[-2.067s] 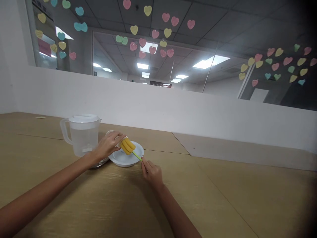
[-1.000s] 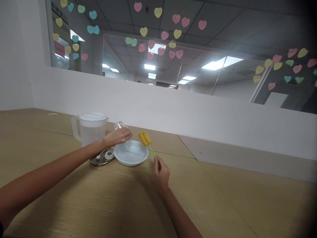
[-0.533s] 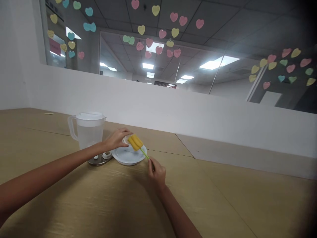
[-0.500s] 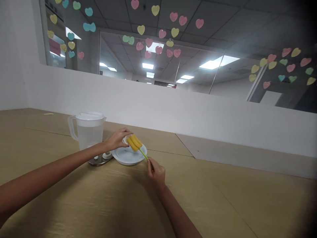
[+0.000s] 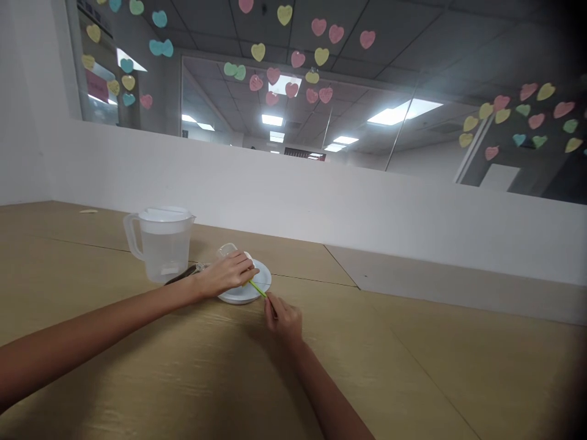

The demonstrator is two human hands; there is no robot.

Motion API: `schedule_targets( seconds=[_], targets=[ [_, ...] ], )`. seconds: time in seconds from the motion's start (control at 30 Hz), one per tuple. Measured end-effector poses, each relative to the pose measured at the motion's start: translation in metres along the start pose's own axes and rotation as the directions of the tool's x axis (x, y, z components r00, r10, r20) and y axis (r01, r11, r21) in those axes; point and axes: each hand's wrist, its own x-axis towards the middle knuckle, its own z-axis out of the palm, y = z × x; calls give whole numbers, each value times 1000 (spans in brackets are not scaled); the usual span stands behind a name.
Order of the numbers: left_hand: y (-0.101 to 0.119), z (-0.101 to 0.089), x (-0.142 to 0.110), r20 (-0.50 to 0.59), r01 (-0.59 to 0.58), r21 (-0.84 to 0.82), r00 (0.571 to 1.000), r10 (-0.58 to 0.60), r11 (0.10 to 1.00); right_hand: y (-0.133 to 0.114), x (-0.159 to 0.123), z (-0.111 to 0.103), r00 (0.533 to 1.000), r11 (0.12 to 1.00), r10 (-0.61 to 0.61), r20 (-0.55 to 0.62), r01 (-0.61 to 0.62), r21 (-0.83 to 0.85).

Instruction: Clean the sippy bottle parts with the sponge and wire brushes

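My left hand [image 5: 228, 272] is closed around a clear glass jar [image 5: 227, 249], tilted above a white bowl [image 5: 241, 299]. My right hand [image 5: 285, 318] grips the thin green handle of a sponge bottle brush [image 5: 258, 289]. The brush's yellow sponge head is mostly out of sight behind my left fingers, at the jar's mouth; how deep it sits inside I cannot tell. Left of the bowl, a metal tray [image 5: 182, 274] with small items on it is largely covered by my left forearm and hand.
A translucent lidded pitcher [image 5: 166, 247] with a handle stands on the table to the left, behind my forearm. A small flat pale piece [image 5: 88, 211] lies further back. Behind the wooden table [image 5: 389, 366] rises a white wall [image 5: 293, 195] with a window above.
The sponge head came away from the jar, then returned to its mouth and is now mostly hidden. My right hand has moved left, toward the bowl; my left hand has turned over the jar.
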Motion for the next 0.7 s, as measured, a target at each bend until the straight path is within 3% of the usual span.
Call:
schedule_targets(
  seconds=[0.17,0.47,0.57,0.7],
  targets=[
    [6,2,6,-31,-95,16,995,96,995,1,1,4,999,999,45,-4,-45,16],
    [-52,27,6,149,130,-26,981,-125,991,13,-1,7,962,962,264,70,-268,50],
    [-66,31,4,164,215,-41,965,-206,976,23,-1,2,897,898,437,67,-439,11],
    [-71,30,-2,161,357,-104,927,-339,928,39,0,-3,748,748,662,55,-655,-103]
  ],
)
